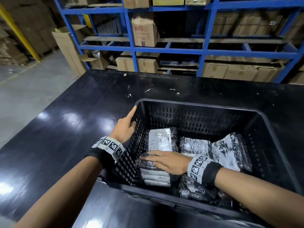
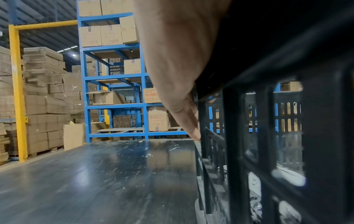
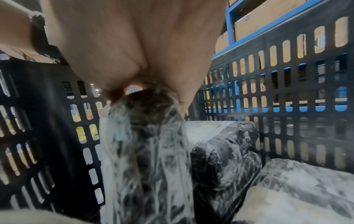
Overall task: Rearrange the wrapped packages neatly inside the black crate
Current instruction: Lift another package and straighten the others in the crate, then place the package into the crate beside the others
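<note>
1. The right hand [image 1: 167, 162] lies flat, fingers straight, pressing the near-left wrapped package [image 1: 154, 171].
2. The left hand [image 1: 125, 127] grips the left wall of the black crate [image 1: 205, 111], index finger extended along the rim.
3. Other packages [image 1: 228, 150] fill the crate, which rests on the black table [image 1: 65, 129].

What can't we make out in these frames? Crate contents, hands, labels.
- Head view: package count; the right hand and forearm cover the near packages, and the black crate near wall hides the bottom.
- Head view: text on the far-left package label, too small.
- Left wrist view: left hand grip on the crate rim; only its blurred side shows.
- Right wrist view: right fingertips, hidden behind the palm; the package under it is blurred.
</note>
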